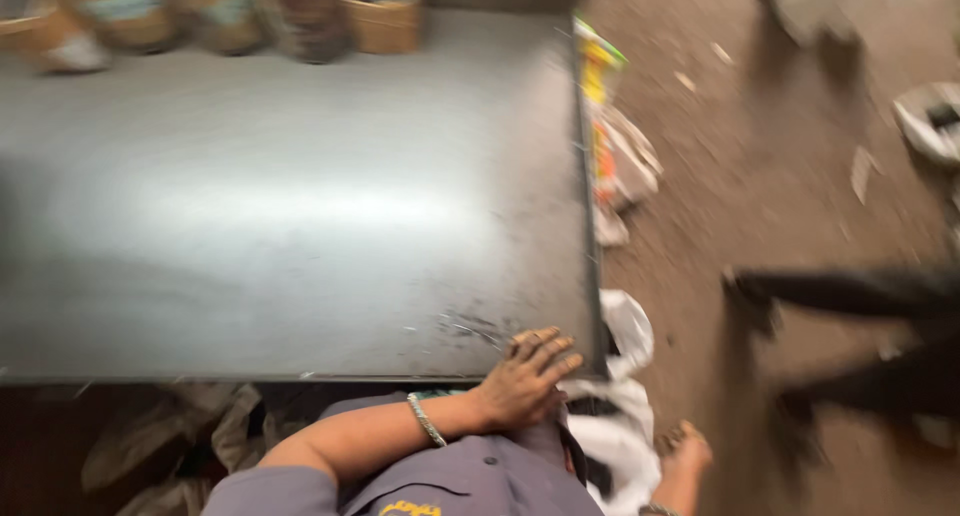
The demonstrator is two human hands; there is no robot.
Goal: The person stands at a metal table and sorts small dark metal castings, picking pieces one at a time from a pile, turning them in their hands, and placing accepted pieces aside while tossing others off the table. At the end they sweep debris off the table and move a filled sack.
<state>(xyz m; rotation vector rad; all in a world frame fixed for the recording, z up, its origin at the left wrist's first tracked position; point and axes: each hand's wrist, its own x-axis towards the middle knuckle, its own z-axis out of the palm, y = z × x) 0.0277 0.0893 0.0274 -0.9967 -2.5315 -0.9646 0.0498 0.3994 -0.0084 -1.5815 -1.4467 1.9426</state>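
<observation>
Table's (300,206) near-right corner carried the left hand (525,381), fingers spread flat and gripping nothing; right hand (690,454) hung lower right off the edge, grip unclear.

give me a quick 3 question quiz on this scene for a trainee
1. True or false: the left hand rests flat on the near right corner of the grey metal table.
2. What does the left wrist wear?
A. a watch
B. a silver bangle
C. a glove
3. Where does the right hand hang: over the table or beside it, above the dirt floor?

Key
1. True; fingers spread, palm down on the corner.
2. B
3. Beside the table, low above the floor next to white plastic bags. It holds nothing that shows. Woven baskets stand blurred along the table's far edge.
</observation>
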